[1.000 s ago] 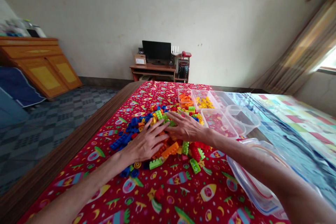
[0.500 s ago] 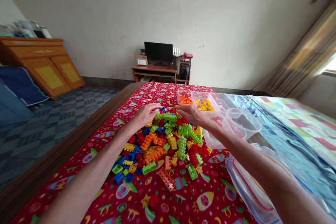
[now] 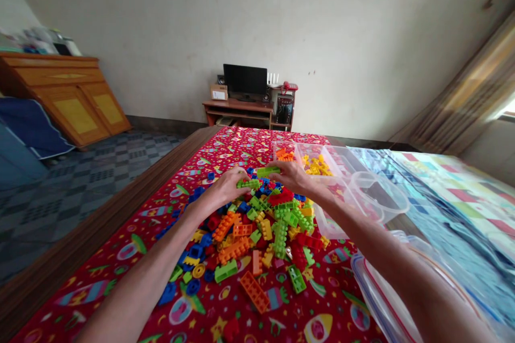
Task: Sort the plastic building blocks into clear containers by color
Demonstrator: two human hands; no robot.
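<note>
Over the far side of a mixed pile of toy building blocks [image 3: 241,233], my left hand [image 3: 230,186] has its fingers closed on a light green block [image 3: 248,184]. Opposite it, my right hand [image 3: 290,174] grips another long green block [image 3: 267,171] by its right end. The two green blocks are apart from each other. Orange, blue, red, yellow and green blocks lie heaped below and in front of both hands. A loose orange block [image 3: 254,292] rests at the near edge of the pile.
Right of the pile stands a clear divided container [image 3: 341,163] with orange and yellow blocks in separate compartments. Clear lids [image 3: 378,289] lie near my right forearm. The red patterned cloth [image 3: 314,305] covers this surface. A desk with a monitor [image 3: 245,80] stands by the wall.
Both hands have lifted green blocks from the far part of the pile, drawing them slightly apart. The view has shifted a little.
</note>
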